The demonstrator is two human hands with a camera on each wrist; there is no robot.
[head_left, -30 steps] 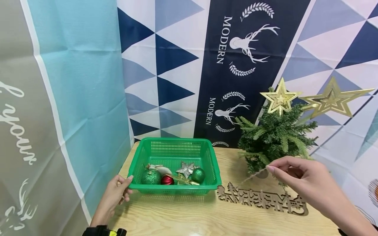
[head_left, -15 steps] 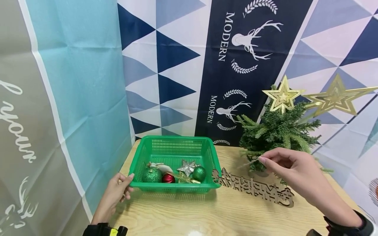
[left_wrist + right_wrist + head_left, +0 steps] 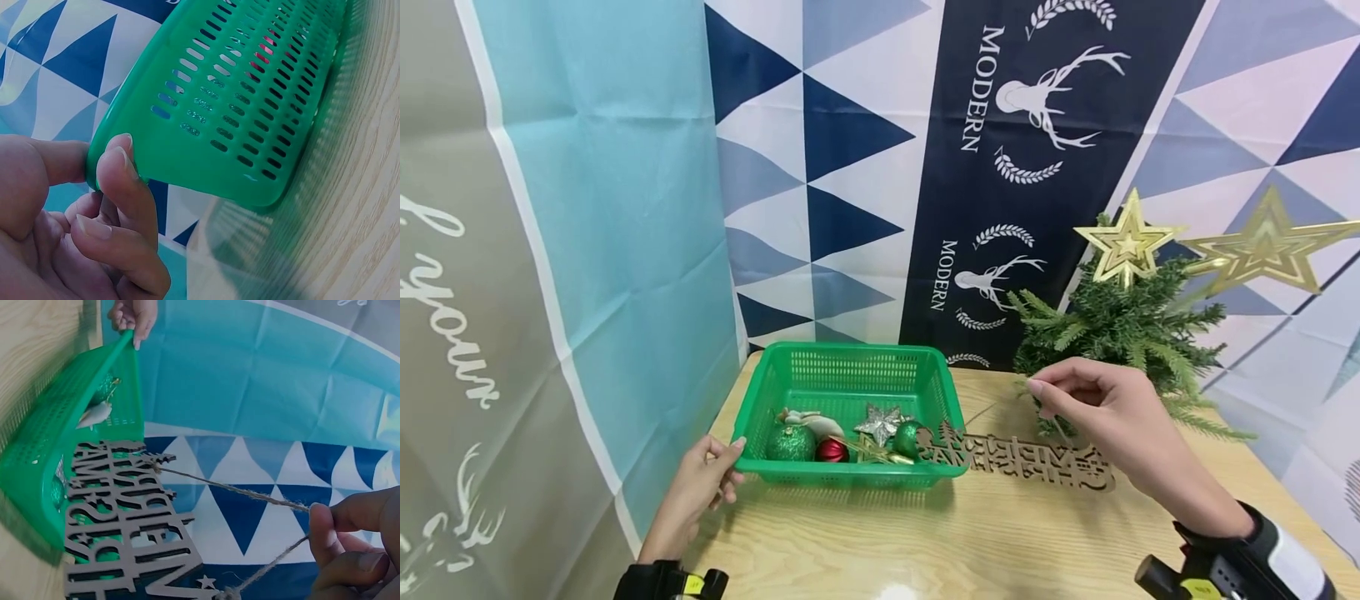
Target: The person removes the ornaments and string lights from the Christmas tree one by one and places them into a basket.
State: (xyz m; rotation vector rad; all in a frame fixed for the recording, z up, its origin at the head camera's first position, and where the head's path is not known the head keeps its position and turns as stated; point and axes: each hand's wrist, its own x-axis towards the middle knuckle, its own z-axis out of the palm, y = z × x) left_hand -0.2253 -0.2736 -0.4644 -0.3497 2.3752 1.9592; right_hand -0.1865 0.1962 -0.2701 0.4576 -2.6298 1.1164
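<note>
A: Where do we have our hands now?

B: Our left hand (image 3: 700, 487) holds the near left corner of the basket (image 3: 820, 367), with thumb and fingers curled on the rim. Our right hand (image 3: 1097, 408) pinches the string (image 3: 250, 494) between thumb and forefinger. The wooden sign (image 3: 1022, 457) hangs from this string.

A: And where is the sign?

B: It is to the left of our right hand and a little lower, low above the counter (image 3: 925, 542). Its left end is at the right wall of the basket. We cannot tell if it touches the rim.

A: How do we do this step well?

B: We think we must keep the pinch firm, because the string is thin and can slip. We should move slowly, so the sign does not swing. Its cut edges could catch in the holes of the basket, so we should lift it clear of the rim. The left hand should keep the basket steady on the counter.

A: What is around?

B: Inside the basket lie balls (image 3: 790, 443) and a silver star (image 3: 880, 421). Behind our right hand stands a small tree (image 3: 1120, 329) with a gold star (image 3: 1126, 246) on top.
</note>
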